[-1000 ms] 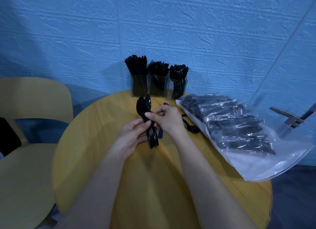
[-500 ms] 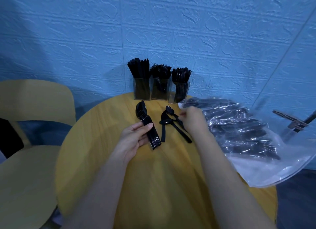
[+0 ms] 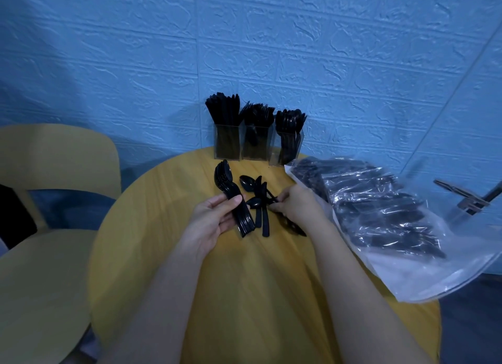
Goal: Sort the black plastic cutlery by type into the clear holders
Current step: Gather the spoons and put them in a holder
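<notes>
Spoon stack [image 3: 233, 198] in left hand [image 3: 210, 219]; right hand [image 3: 296, 204] on loose cutlery [image 3: 258, 200].

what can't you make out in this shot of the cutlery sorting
- Head view: what the right hand pinches; its fingertips cover the loose cutlery there.
- Head view: how many spoons are in the stack of spoons that the left hand holds; they nest too tightly.
- Head view: cutlery types inside the plastic bag; glare and wrinkles hide them.
- Head view: lower parts of the cutlery in the three clear holders; too dark.

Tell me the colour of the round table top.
Yellow, with a faint wood grain, on the table top; the head view shows it.
</notes>
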The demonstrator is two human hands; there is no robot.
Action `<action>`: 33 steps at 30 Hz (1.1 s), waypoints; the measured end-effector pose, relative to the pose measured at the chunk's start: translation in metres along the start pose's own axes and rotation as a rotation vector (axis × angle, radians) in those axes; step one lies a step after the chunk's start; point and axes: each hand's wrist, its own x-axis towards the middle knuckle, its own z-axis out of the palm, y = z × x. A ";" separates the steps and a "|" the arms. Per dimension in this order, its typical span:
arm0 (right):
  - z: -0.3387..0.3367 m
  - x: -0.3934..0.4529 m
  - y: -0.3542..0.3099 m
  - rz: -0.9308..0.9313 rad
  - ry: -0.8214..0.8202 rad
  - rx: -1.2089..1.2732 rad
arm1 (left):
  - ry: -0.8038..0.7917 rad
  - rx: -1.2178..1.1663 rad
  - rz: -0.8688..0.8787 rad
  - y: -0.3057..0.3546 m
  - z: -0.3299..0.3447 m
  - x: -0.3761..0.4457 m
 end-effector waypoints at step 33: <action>0.014 -0.028 -0.023 -0.419 0.317 0.934 | -0.026 -0.117 -0.020 -0.001 -0.001 0.003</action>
